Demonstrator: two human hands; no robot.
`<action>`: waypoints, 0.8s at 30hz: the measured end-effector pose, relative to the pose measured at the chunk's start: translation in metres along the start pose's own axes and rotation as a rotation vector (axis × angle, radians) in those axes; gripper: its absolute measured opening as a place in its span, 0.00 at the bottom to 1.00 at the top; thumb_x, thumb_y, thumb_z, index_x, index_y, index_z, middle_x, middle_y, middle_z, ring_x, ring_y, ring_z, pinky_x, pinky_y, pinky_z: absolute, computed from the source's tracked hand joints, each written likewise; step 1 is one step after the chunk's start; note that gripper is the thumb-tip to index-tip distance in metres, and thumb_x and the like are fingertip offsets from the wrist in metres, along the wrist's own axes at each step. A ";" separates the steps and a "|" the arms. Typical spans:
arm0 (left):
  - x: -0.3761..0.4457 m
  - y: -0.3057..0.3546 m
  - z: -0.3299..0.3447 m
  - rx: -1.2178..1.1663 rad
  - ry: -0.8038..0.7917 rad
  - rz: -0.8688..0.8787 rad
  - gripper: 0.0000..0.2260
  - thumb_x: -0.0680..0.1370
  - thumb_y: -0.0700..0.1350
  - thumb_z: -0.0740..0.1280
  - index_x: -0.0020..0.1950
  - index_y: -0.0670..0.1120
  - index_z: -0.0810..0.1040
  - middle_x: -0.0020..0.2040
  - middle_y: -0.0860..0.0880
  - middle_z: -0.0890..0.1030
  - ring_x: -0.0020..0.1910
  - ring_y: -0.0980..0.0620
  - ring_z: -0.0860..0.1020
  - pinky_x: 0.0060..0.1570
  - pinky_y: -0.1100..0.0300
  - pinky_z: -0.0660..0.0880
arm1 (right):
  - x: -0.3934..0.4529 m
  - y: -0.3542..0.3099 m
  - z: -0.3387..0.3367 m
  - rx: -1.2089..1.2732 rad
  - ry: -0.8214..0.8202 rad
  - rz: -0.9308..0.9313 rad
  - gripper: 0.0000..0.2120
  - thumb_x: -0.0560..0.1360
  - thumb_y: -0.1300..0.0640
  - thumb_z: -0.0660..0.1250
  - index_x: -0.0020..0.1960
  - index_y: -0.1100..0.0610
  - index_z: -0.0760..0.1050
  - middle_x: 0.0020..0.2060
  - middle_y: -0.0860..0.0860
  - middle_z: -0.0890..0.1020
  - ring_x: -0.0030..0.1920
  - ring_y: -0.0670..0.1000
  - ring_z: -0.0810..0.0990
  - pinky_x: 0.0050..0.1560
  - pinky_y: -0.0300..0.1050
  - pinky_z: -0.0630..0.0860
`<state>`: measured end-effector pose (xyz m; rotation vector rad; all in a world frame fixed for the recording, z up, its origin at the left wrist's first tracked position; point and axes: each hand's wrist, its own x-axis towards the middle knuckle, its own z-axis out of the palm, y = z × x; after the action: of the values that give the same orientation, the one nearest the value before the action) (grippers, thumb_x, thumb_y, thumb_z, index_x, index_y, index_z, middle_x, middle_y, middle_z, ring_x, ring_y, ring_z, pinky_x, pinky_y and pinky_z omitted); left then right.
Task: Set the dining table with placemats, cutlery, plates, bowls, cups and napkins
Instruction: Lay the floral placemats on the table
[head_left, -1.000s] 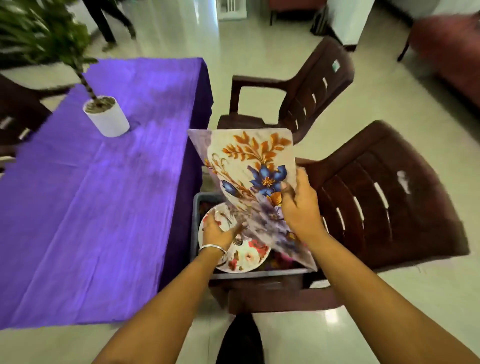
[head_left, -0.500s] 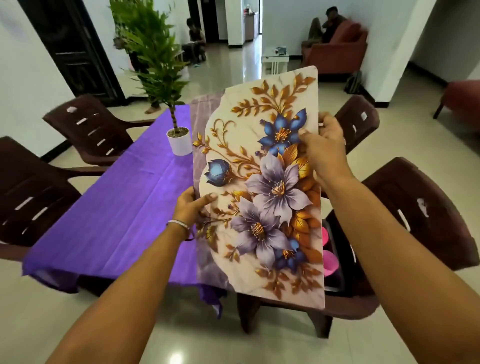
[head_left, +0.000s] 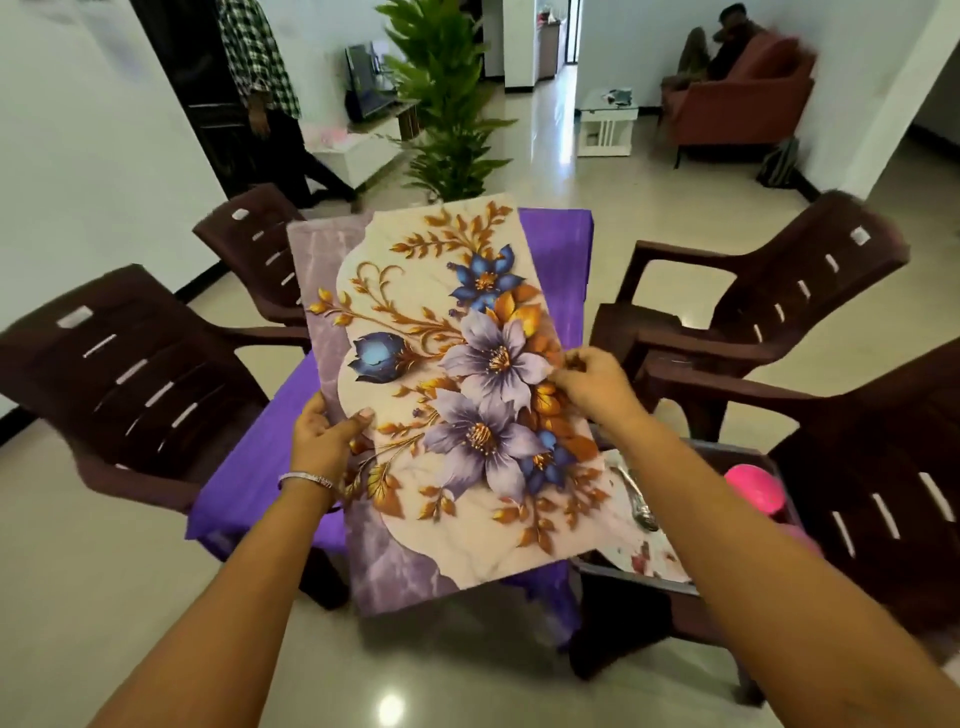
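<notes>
Both arms extend forward. The left hand (head_left: 322, 441) grips the placemat (head_left: 447, 395) at its left edge, thumb on top. The right hand (head_left: 592, 387) pinches its right edge with curled fingers.

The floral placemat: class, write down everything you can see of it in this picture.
The floral placemat is a flat, stiff-looking rectangular sheet printed with purple and blue flowers, golden leaves and a cream panel on purple marbling. It is held tilted in the air above the purple tablecloth. The left hand grips its left edge; the right hand pinches its right edge.

head view | forward-down | near, over purple table (head_left: 558, 260)
</notes>
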<state>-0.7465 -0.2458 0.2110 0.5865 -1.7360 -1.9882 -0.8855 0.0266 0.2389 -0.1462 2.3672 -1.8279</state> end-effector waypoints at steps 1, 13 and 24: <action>0.011 0.001 -0.020 0.025 -0.003 -0.004 0.14 0.74 0.31 0.69 0.48 0.50 0.77 0.48 0.47 0.84 0.51 0.41 0.81 0.49 0.42 0.78 | -0.002 0.006 0.023 0.022 0.019 0.027 0.04 0.71 0.61 0.72 0.39 0.55 0.78 0.38 0.54 0.83 0.40 0.51 0.79 0.48 0.55 0.79; 0.063 -0.015 -0.105 0.096 -0.197 -0.254 0.08 0.79 0.44 0.66 0.56 0.46 0.77 0.47 0.45 0.83 0.45 0.46 0.81 0.38 0.56 0.78 | -0.027 0.035 0.150 0.175 0.303 0.210 0.06 0.73 0.69 0.68 0.49 0.62 0.80 0.33 0.53 0.80 0.28 0.46 0.77 0.29 0.37 0.75; 0.115 -0.047 -0.108 0.092 -0.249 -0.462 0.06 0.80 0.44 0.64 0.55 0.44 0.75 0.43 0.43 0.82 0.31 0.52 0.80 0.28 0.61 0.77 | 0.015 0.084 0.163 -0.050 0.403 0.365 0.05 0.75 0.60 0.68 0.50 0.58 0.77 0.38 0.55 0.81 0.38 0.58 0.81 0.40 0.56 0.81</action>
<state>-0.7804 -0.3933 0.1469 0.8673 -1.9859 -2.3869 -0.8705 -0.1095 0.1166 0.6646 2.4711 -1.7440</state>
